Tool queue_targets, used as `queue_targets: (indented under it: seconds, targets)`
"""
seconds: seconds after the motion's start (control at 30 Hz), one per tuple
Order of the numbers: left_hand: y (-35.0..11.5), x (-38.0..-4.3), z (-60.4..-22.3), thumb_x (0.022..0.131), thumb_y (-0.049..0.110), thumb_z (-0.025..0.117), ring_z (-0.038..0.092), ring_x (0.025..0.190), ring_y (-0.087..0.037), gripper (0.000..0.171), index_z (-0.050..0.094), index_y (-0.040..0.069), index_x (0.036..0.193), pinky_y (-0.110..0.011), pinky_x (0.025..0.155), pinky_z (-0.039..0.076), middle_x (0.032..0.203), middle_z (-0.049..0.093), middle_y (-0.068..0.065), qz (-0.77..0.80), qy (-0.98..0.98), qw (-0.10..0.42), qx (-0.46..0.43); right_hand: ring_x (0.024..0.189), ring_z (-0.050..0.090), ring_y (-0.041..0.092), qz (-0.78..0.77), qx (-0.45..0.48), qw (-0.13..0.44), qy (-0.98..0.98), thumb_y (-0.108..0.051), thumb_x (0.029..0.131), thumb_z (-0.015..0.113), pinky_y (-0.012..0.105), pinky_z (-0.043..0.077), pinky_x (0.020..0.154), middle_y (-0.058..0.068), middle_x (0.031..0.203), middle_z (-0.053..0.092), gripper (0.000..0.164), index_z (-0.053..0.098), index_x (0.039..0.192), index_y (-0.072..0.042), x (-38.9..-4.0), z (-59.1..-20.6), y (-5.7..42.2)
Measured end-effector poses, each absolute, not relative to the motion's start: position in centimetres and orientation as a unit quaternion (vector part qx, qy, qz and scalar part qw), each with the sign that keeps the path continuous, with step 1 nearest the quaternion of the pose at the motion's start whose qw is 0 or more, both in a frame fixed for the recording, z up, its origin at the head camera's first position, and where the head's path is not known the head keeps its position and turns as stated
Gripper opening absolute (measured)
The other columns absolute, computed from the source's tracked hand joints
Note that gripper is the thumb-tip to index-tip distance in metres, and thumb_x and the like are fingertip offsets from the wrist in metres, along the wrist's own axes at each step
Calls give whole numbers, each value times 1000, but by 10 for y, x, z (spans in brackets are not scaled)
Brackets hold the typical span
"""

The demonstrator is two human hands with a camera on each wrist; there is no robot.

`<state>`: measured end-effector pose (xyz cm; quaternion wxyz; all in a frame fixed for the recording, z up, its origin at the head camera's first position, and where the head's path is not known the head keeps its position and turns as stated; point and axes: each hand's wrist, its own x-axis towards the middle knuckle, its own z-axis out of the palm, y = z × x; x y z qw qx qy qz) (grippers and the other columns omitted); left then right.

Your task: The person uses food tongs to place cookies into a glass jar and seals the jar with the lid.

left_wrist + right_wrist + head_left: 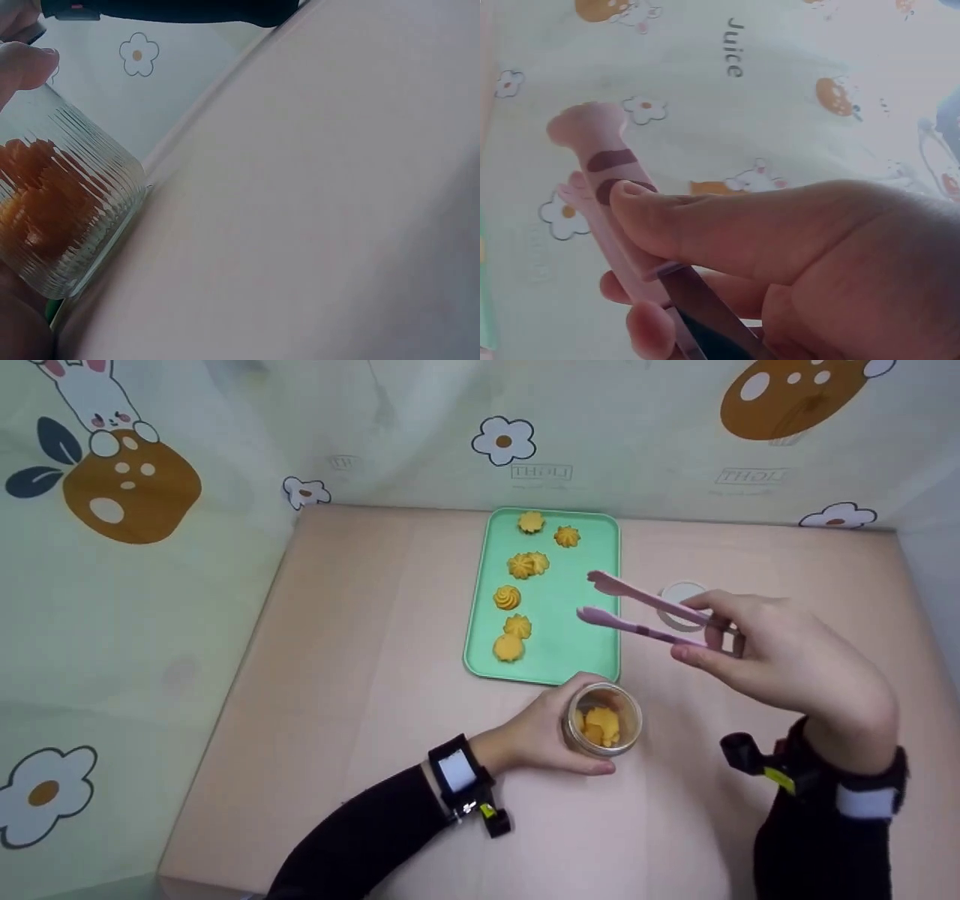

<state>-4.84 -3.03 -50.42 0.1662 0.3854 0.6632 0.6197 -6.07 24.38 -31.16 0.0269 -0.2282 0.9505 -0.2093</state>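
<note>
From where I stand, the left hand (541,733) is wrapped round a glass jar (639,720), fingers along its far side and thumb along the near one. The jar's mouth faces up, and golden cookies (602,724) lie inside it; the ribbed wall shows them clearly from the left wrist. Whether its base touches the tabletop (360,630) I can't tell. The right hand (787,649) pinches a pair of pink tongs (646,597) between thumb and fingers, their two tips apart and above the right edge of a green tray (562,645). That tray lies just beyond the jar, with seven more cookies (507,598) on it, mostly along its left side; two overlap midway and two touch near the close end. Right of the tray, partly hidden under the tongs and the right hand, is a pale disc (684,591). Behind everything hangs a cloth (412,442) printed with flowers and rabbits
</note>
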Motion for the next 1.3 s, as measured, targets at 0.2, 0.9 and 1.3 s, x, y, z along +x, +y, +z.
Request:
queue_targets:
  seconds: [0.2, 0.9, 1.3]
  targets:
    - [-30, -49, -505, 75, 15, 103, 59, 133, -14, 96, 45, 12, 152, -34, 120, 47, 144, 64, -4, 620, 662, 165, 388, 67, 52, 18, -230, -186, 70, 953, -39, 101, 81, 32, 41, 55, 1, 90, 68, 48, 70, 135, -7, -93, -335, 230]
    - [-29, -49, -505, 78, 17, 101, 58, 136, -10, 93, 45, 14, 152, -33, 120, 47, 145, 65, 0, 607, 668, 154, 401, 89, 62, 33, -279, -47, 66, 957, -42, 106, 69, 44, 50, 71, 17, 100, 68, 56, 61, 144, -1, -194, -413, 203]
    - [-36, -42, -471, 79, 6, 98, 61, 135, -22, 87, 46, 3, 148, -38, 121, 47, 142, 66, -14, 616, 660, 161, 399, 85, 59, 32, -273, -57, 75, 958, -40, 107, 68, 41, 47, 67, 16, 98, 65, 55, 62, 139, 3, -210, -422, 192]
